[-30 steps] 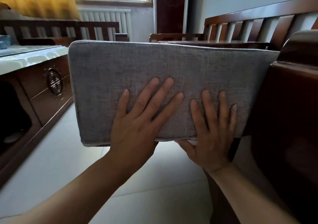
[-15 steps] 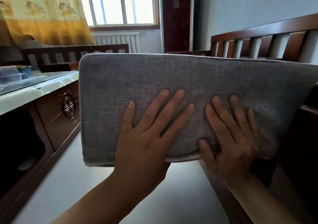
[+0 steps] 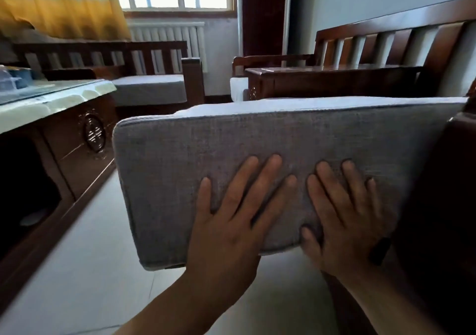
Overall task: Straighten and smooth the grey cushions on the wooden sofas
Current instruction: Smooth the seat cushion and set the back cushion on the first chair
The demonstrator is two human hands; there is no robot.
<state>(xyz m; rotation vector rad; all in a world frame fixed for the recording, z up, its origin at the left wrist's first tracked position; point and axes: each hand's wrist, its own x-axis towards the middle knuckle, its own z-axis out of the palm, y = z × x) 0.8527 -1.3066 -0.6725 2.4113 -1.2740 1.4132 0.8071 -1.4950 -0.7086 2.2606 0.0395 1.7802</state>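
Both hands are spread flat against the front face of the grey cushion [image 3: 231, 154], fingers straight and apart, pressing rather than clamping. Your left hand [image 3: 231, 221] sits near the lower middle of the face; your right hand [image 3: 340, 216] lies just beside it, with its thumb hooked under the bottom edge. The cushion lies on the seat of the near wooden sofa [image 3: 438, 180], its front end overhanging the floor [image 3: 77, 270] toward you.

Handling: judge the cushion as a thick foam slab in a coarse woven cover. It should be light for its bulk, firm enough to hold its shape, yet soft enough to dent under your fingertips. The weave gives good friction, so flat palms will not slip. To push it home, keep your palms on the front face. To lift or square it, take hold at the bottom edge under your right thumb, or at the piped corners to either side of your hands.

Change from the earlier frames: the cushion's top surface now shows above your hands, and the face sits lower in view. Your hands remain in the same flat contact. The far sofa [image 3: 154, 59] with its own cushion [image 3: 149, 87] has come into view.
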